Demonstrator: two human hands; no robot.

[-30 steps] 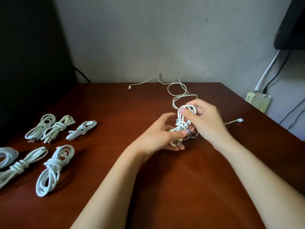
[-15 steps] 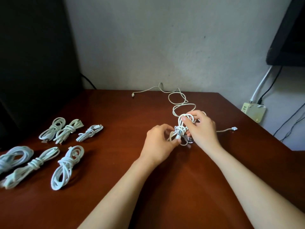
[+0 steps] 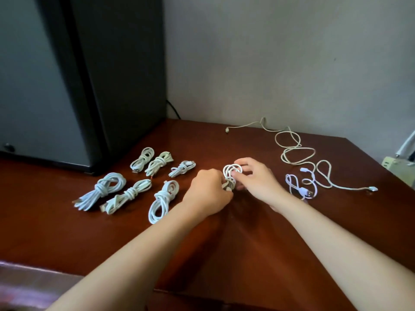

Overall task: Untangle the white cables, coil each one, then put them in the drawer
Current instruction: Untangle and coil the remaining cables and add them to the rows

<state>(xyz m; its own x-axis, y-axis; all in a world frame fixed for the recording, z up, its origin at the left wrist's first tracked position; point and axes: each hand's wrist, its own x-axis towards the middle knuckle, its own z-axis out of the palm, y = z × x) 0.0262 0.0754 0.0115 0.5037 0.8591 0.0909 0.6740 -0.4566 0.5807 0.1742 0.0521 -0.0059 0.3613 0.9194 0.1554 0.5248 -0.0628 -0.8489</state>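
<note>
Both hands hold one coiled white cable [image 3: 232,175] low over the brown table [image 3: 247,243]. My left hand [image 3: 207,194] grips its lower wrapped end, and my right hand [image 3: 253,178] pinches the loops at the top. Several finished coils [image 3: 161,200] lie in two rows to the left. To the right, a long loose cream cable [image 3: 296,153] snakes across the table toward the wall. A short loose white cable [image 3: 301,188] lies beside my right wrist. No drawer shows in this view.
A dark cabinet [image 3: 107,86] stands at the table's back left corner against the wall. A beige power strip [image 3: 395,164] with cords hangs off the table's right edge. The table's near edge [image 3: 179,292] runs below my forearms.
The view has swung left and the coil now sits away from the loose cables, nearer the finished coils. The loose cream and white cables lie free on the table to the right.
</note>
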